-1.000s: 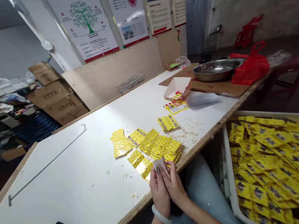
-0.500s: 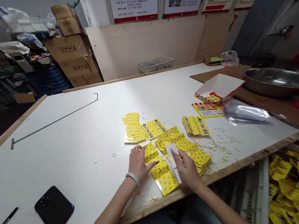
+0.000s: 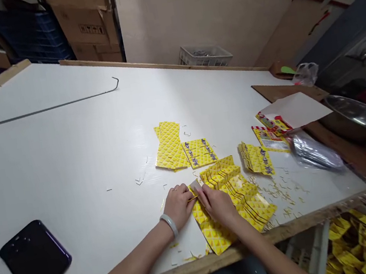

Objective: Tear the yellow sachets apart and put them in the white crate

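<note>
My left hand, with a pale bangle at the wrist, is closed at the left edge of a yellow patterned card sheet, pinching a thin yellow strip at its edge. Close beside it, my right hand is closed on a small whitish card piece and rests over the same sheet. The fingertips partly hide both pieces. Just to the right lies a fanned stack of creased yellow card sheets. Beyond the hands are a yellow card pile and a yellow card with purple figures.
A folded yellow card bundle stands at right near scattered yellow scraps. Farther right are a printed box, clear plastic sleeves and a metal bowl. A black phone and a metal rod lie at left.
The view has tilted down and turned. My left hand has gone from spread fingers to a closed pinch; my right hand has moved left with the whitish card piece, close to it.
</note>
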Tool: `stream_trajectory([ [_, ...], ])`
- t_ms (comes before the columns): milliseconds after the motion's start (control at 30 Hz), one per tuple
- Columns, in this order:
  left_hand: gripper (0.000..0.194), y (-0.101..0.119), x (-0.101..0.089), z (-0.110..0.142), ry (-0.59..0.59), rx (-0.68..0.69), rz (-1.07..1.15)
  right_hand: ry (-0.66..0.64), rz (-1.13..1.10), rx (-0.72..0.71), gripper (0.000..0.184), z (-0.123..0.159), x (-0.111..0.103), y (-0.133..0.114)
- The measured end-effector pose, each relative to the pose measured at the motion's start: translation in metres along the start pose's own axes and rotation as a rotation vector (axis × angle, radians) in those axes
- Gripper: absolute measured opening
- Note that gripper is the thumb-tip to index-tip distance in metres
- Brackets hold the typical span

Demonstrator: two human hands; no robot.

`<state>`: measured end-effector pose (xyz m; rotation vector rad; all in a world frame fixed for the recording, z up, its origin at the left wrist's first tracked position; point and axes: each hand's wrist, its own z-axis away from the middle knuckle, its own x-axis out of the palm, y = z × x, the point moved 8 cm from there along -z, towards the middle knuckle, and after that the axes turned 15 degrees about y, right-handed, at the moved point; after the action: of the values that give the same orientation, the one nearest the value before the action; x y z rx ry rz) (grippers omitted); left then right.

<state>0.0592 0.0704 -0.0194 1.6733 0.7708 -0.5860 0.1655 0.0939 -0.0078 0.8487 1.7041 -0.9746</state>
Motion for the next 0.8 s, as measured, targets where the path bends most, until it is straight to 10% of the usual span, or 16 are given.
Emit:
stream_trajectory([
  [167,0.016,0.000,0.003,0.001,-0.030,-0.011,0.008,-0.092,0.333,-0.146,0.024,0.004,0.003,-0.014],
  [567,0.017,0.008,-0.011,0.012,-0.054,-0.017,0.053,-0.216,0.324,-0.072,0.023,0.002,0.007,-0.007],
  [800,0.072,0.033,0.012,0.042,-0.015,0.070,-0.121,-0.401,0.266,-0.057,0.014,0.000,0.012,-0.003],
])
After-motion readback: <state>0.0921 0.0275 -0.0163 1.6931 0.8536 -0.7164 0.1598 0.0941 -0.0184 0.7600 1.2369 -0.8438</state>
